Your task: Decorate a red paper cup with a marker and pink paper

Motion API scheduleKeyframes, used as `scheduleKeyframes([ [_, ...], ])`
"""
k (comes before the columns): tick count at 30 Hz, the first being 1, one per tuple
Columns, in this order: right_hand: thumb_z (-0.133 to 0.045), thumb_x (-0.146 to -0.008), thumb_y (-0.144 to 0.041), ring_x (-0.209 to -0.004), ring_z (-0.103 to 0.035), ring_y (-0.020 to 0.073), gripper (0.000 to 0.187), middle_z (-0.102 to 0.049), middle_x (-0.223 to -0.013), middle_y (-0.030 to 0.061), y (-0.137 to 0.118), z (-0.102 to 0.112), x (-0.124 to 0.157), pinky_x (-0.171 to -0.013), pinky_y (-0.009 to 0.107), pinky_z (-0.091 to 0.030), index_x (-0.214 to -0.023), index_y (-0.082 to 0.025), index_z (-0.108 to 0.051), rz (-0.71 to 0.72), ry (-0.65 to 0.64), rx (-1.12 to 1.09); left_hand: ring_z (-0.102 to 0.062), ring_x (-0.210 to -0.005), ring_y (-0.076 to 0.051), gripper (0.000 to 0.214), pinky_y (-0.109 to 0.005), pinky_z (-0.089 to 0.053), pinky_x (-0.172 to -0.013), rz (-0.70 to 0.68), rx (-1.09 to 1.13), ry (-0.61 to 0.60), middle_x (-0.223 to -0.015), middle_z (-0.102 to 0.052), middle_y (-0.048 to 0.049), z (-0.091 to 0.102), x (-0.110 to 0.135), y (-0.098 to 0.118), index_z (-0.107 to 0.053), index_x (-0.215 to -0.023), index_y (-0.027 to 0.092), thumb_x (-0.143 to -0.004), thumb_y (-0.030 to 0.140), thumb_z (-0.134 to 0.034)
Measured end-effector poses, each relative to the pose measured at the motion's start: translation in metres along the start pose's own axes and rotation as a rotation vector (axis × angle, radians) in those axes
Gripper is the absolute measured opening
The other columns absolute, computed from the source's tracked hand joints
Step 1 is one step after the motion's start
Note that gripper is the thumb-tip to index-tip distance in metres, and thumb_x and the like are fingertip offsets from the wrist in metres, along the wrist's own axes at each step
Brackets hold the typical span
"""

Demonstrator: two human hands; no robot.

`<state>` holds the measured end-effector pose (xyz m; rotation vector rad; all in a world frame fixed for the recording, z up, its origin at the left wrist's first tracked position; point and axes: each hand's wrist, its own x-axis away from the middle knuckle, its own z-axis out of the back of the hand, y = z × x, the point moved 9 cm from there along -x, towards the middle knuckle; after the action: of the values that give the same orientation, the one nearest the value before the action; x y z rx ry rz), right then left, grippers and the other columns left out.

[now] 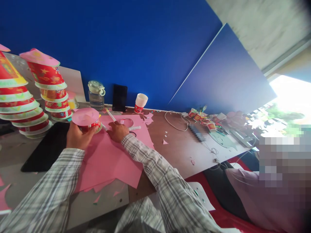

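Note:
My left hand (77, 137) grips a red paper cup capped with a pink paper disc (85, 117), holding it over the pink paper sheets (109, 158). My right hand (118, 131) rests knuckles-up on the pink paper beside the cup, fingers curled near a white pen-like stick (110, 115); whether it grips the stick I cannot make out. A round hole (126, 122) is cut in the sheet just right of that hand, next to a white marker (134, 128).
Stacks of red cups with pink lids (21, 103) stand at the left. A plastic jar (96, 94), a black phone (120, 97) and a tilted paper cup (140, 103) line the blue wall. Another person's sleeve (262, 197) is at the right, with cables and craft clutter (211, 124).

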<state>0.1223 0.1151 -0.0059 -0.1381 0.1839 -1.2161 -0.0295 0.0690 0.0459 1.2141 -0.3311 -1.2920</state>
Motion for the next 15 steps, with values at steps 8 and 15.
scheduleKeyframes([
  [8,-0.046,-0.087,-0.042,-0.102,-0.06,0.0266,0.037,-0.055,-0.115,0.0094,-0.013,-0.006,-0.013,-0.086,0.041,-0.047,-0.116,-0.02,-0.047,0.003,0.068,0.047,-0.057,-0.075,-0.022,0.051,-0.04,-0.048,-0.069,-0.103,0.08,0.013,-0.095,-0.059,-0.0131,-0.003,0.007,0.019,-0.05,-0.106,0.009,-0.062,0.033,-0.062],
  [15,-0.048,-0.086,-0.039,-0.113,-0.055,0.0242,0.038,-0.054,-0.122,0.0068,-0.015,0.008,-0.038,-0.094,0.038,-0.044,-0.121,-0.024,-0.045,0.015,0.122,-0.01,-0.052,-0.099,-0.031,0.06,-0.048,-0.04,-0.083,-0.07,-0.004,0.171,-0.106,-0.055,-0.0177,0.02,-0.003,0.001,-0.045,-0.112,0.008,-0.06,0.033,-0.064],
])
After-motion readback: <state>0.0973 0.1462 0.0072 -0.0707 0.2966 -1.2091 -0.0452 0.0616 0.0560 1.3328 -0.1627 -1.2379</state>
